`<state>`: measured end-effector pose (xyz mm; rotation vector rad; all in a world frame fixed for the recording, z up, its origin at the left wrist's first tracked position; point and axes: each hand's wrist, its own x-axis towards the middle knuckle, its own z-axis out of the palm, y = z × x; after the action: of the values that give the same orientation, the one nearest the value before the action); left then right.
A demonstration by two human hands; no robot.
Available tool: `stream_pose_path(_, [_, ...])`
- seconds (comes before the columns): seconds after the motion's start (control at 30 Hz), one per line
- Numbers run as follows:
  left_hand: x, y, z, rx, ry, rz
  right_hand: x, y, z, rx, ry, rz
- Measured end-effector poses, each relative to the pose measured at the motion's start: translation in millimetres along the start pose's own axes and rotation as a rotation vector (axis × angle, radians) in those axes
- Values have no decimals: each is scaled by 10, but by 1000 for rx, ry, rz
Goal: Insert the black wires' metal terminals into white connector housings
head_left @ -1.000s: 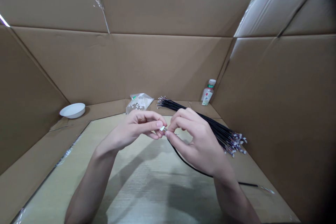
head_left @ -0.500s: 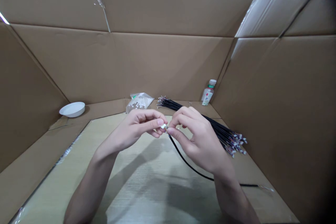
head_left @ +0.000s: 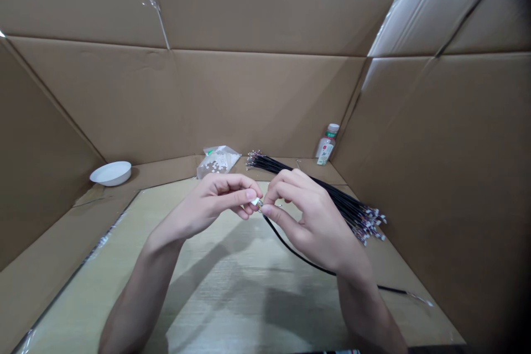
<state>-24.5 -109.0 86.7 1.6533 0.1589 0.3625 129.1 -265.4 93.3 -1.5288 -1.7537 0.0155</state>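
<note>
A small white plug is pinched above the table between the thumb and fingers of the left hand, while thin wires at the end of a black cable are gripped beside it by the fingertips of the right hand. The wires are apparently being fitted into the plug; next, a steady plug and a straight push seem needed.

You stood at what looked like a makeshift workshop bench: tall taped cardboard walls surrounded the tabletop. Toward the tabletop's far right lay a thick bundle of black cables with white-tipped wire ends; beyond its far edge sat a plastic bag of small white pieces, and one black cable stretched over its right side.
</note>
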Motion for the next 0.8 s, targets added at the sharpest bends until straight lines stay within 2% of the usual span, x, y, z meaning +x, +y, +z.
stream_pose_path(0.8, [6,10,9,25,-1,-4,5,7,-10,2,-15,39])
